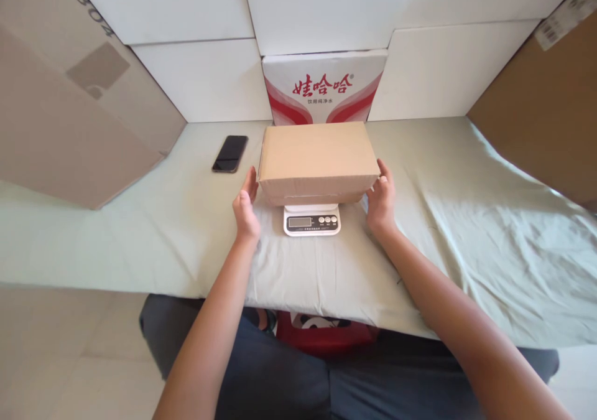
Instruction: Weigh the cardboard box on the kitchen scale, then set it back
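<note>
A brown cardboard box [319, 152] sits on or just over a small white kitchen scale [312, 230], covering most of its top. The scale's front panel shows a grey display and several round buttons; no reading can be made out. At the box's left side is my left hand [247, 208], thumb up and fingers along the edge. My right hand [381, 202] cups the opposite side near the front corner, with its fingertips partly hidden behind the box. The box is held between both hands.
A black phone [230, 154] lies on the pale green cloth [196, 233] left of the box. Behind stands a white carton with red markings [324, 90] among white panels [321, 9]. Large cardboard cartons flank the table at left [69, 115] and right [541, 109].
</note>
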`<move>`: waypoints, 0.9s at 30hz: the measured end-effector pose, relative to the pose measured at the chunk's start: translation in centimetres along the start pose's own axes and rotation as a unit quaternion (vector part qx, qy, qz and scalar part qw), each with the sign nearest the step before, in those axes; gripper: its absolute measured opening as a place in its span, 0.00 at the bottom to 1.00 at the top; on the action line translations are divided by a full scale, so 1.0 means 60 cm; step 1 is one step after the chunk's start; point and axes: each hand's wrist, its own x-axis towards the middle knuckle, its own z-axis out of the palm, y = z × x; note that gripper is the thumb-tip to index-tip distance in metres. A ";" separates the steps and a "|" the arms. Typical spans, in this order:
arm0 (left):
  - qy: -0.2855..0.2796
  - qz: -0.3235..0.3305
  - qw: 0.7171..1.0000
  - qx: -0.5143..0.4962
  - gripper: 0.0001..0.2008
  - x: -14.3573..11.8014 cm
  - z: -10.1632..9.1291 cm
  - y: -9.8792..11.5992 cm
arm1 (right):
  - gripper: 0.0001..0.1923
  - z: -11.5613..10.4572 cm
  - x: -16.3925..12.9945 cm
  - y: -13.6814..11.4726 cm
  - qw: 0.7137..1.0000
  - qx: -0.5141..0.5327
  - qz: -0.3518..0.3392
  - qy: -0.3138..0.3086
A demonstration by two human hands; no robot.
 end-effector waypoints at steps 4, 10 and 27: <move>-0.009 0.007 1.000 -0.009 0.41 -0.006 0.004 0.005 | 0.36 0.005 -0.008 -0.004 1.000 0.004 0.003 -0.002; -0.005 0.008 1.000 -0.011 0.41 -0.017 0.009 0.011 | 0.33 0.017 -0.039 -0.014 0.997 -0.019 -0.053 -0.045; -0.026 -0.001 1.000 0.018 0.40 -0.041 0.022 0.004 | 0.31 0.052 -0.076 -0.030 0.993 -0.048 -0.082 -0.071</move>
